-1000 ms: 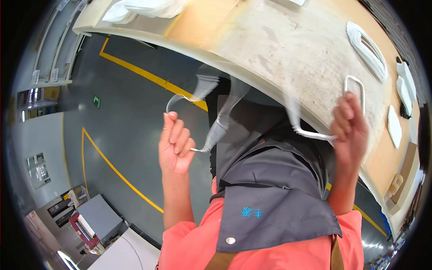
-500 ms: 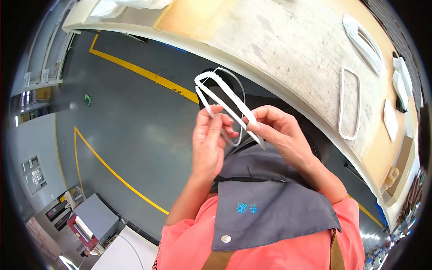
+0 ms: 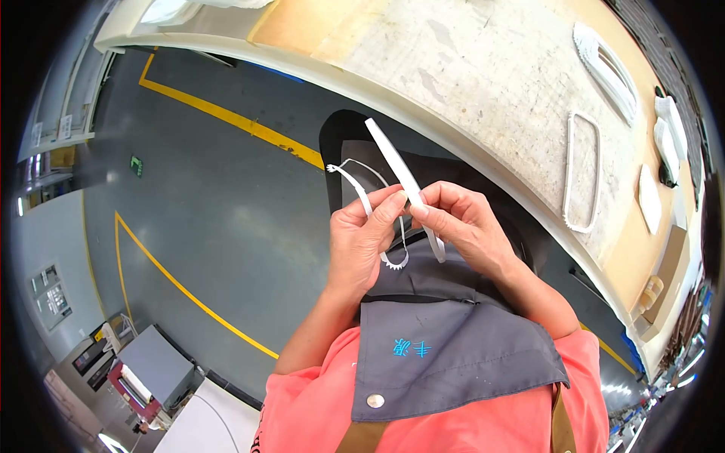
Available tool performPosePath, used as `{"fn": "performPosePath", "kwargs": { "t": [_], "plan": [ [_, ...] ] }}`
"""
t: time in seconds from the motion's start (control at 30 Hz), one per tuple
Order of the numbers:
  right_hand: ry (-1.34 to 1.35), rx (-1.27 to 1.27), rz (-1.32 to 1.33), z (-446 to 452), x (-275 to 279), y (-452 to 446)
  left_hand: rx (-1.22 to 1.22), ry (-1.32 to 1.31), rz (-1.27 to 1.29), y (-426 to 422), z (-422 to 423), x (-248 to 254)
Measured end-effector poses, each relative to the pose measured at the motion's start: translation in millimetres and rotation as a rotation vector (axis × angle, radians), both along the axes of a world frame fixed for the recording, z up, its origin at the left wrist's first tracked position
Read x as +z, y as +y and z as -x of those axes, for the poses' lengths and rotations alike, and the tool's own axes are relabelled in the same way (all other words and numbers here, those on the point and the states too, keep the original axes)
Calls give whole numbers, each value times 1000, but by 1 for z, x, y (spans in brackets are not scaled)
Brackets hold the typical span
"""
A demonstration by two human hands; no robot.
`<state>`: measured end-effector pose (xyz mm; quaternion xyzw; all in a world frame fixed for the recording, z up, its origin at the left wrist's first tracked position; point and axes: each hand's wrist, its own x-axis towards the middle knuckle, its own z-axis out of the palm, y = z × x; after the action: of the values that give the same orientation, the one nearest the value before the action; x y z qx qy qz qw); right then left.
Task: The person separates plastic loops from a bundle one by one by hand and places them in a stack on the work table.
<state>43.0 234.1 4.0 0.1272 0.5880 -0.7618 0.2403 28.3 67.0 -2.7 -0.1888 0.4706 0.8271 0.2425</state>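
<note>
My left hand is closed on a thin white loop with toothed ends, which hangs around its fingers. My right hand pinches a white strip-like frame, seen nearly edge-on and slanting from upper left to lower right. The fingertips of both hands meet, or nearly meet, in front of the dark grey apron. On the table, to the right of my right hand, lies a single white rounded rectangular frame.
The worktable curves across the top and right. On it are a stack of white frames, white pieces and a cardboard box. Below left is grey floor with yellow lines. A grey machine stands at lower left.
My hands have come together from wide apart, the right one leaving the table side. One frame now lies on the table. The held pieces have turned, the right one nearly edge-on.
</note>
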Motion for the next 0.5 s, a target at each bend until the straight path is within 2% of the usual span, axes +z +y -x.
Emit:
{"fn": "performPosePath", "kwargs": {
  "t": [0.5],
  "plan": [
    [9,11,-66,-2,-4,0,-73,152,108,-5,-2,-4]
  ]
}}
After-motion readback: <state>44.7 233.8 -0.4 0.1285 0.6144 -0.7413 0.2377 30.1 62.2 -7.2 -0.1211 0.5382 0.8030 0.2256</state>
